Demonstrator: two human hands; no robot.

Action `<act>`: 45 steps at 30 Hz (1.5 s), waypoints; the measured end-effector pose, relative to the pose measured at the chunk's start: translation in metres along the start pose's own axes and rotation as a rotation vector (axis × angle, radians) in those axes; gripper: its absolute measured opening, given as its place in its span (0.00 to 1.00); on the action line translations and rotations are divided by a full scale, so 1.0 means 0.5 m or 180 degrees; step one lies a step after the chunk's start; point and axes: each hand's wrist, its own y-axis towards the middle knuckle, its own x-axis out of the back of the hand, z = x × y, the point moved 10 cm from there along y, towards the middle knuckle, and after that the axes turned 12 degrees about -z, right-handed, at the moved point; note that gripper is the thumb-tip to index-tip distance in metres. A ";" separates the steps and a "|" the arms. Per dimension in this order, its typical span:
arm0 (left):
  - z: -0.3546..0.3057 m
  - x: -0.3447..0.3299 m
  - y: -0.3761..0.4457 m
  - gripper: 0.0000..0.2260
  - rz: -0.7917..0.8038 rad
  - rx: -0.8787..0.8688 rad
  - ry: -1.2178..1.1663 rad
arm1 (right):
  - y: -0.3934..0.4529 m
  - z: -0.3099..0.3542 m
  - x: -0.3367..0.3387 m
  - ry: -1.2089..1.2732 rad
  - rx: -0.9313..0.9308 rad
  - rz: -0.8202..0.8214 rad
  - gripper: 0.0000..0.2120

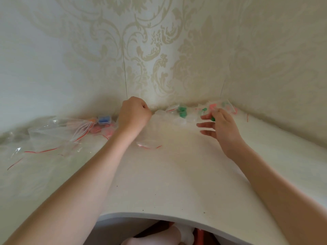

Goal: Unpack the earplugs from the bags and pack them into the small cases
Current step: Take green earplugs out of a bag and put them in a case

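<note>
My left hand is a closed fist near the back wall; whether it grips the clear plastic beside it is hidden. My right hand pinches a green earplug between thumb and forefinger, its other fingers spread. Just behind it lies a clear bag with pink and green earplugs inside. Loose green earplugs lie at the wall between my hands. A small case with blue earplugs sits left of my left hand, with pink earplugs in front of it.
Empty clear zip bags with red seal strips are piled at the left of the white table. Another flat bag lies under my left forearm. Patterned walls meet in a corner right behind the objects.
</note>
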 end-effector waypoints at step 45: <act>-0.180 -0.080 -0.158 0.13 0.0720 -0.1690 -0.1222 | -0.069 -0.027 -0.081 -0.0048 -0.0573 0.1357 0.13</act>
